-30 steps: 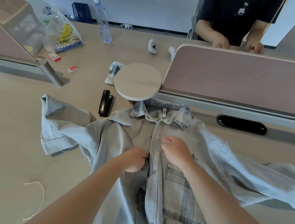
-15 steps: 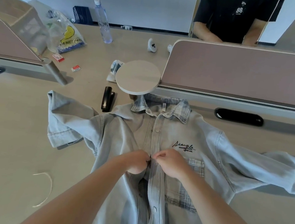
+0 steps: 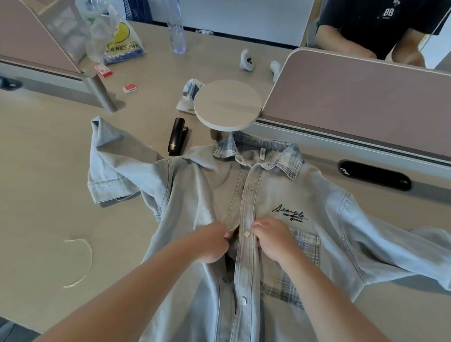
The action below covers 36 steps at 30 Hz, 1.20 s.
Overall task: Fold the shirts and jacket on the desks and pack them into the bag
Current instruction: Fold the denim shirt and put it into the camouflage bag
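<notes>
1 denim jacket (image 3: 285, 192) lies front-up on the desk (image 3: 26, 194). Its collar is next to the divider panel (image 3: 375, 102) and both sleeves are spread outward.

I read the left hand (image 3: 208, 241) as clenched on the jacket, its curled fingers pinching the front edge on its own side. The right hand (image 3: 274, 240) grasps the button placket, with its fingers curled over the cloth just beside 1 button (image 3: 246, 234). The 2 hands sit close together at chest level of the garment, and the front gapes open between them.

A black stapler (image 3: 177, 139) lies just beside the jacket's shoulder. A round white disc (image 3: 227, 104) overhangs the collar. A plastic bag (image 3: 121, 44) and a water bottle (image 3: 174, 22) stand well apart from the jacket, on the far side of the desk.
</notes>
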Tool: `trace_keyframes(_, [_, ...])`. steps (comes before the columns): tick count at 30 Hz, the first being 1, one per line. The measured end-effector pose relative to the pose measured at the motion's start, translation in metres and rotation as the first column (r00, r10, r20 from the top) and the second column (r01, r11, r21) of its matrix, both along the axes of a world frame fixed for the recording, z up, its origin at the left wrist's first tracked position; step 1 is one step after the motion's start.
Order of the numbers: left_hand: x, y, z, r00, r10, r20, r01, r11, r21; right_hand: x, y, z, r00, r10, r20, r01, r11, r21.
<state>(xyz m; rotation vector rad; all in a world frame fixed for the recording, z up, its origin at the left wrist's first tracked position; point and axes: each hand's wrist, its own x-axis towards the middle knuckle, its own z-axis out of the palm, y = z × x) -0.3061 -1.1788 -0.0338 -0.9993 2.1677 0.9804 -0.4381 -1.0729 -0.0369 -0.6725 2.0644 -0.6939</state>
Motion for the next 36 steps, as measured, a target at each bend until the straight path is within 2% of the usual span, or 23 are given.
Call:
trace_keyframes(2, [0.000,-0.001,0.009,0.985,0.114,-0.128,-0.106,0.992,0.066,0.000,-0.001,0.003,0.997,-0.072,0.006,0.073,0.997,-0.032])
trace_keyframes(4, [0.000,0.005,0.018,0.982,0.113,-0.154,-0.092,0.986,0.139,0.000,0.000,0.004,0.991,-0.129,0.022,0.129,0.991,-0.027])
trace_keyframes(7, [0.007,0.014,0.017,0.992,0.021,-0.124,0.008,0.974,0.227,0.004,0.008,0.008,0.999,-0.049,0.010,0.049,0.997,0.059])
trace_keyframes(9, [0.015,0.015,0.017,0.979,0.097,-0.177,-0.046,0.961,0.273,0.013,0.018,0.017,0.999,-0.045,-0.004,0.045,0.995,0.090])
trace_keyframes(13, [0.035,0.018,0.035,0.906,0.285,-0.313,-0.201,0.941,0.274,0.041,0.043,0.036,0.981,-0.186,-0.059,0.189,0.981,0.036])
trace_keyframes(18, [0.066,0.043,0.093,0.886,0.272,-0.377,-0.180,0.948,0.262,0.095,0.078,0.079,0.938,-0.343,-0.044,0.345,0.935,0.076])
trace_keyframes(21, [0.086,0.059,0.109,0.874,0.276,-0.399,-0.171,0.945,0.280,0.121,0.104,0.094,0.938,-0.344,-0.042,0.346,0.934,0.087])
trace_keyframes(25, [0.104,0.074,0.080,0.841,0.406,-0.358,-0.278,0.892,0.358,0.141,0.135,0.080,0.950,-0.310,-0.037,0.312,0.938,0.154])
trace_keyframes(28, [0.118,0.089,0.042,0.848,0.423,-0.320,-0.313,0.886,0.341,0.159,0.158,0.057,0.975,-0.221,0.001,0.217,0.958,0.189])
trace_keyframes(30, [0.128,0.111,0.043,0.834,0.466,-0.294,-0.363,0.866,0.343,0.167,0.173,0.040,0.987,-0.161,-0.004,0.159,0.969,0.192])
trace_keyframes(33, [0.149,0.152,0.041,0.830,0.491,-0.264,-0.417,0.861,0.291,0.179,0.195,0.014,1.000,0.004,0.012,-0.006,0.991,0.132])
trace_keyframes(36, [0.169,0.191,0.040,0.805,0.542,-0.242,-0.480,0.834,0.271,0.191,0.215,-0.011,0.997,0.068,0.024,-0.070,0.993,0.096])
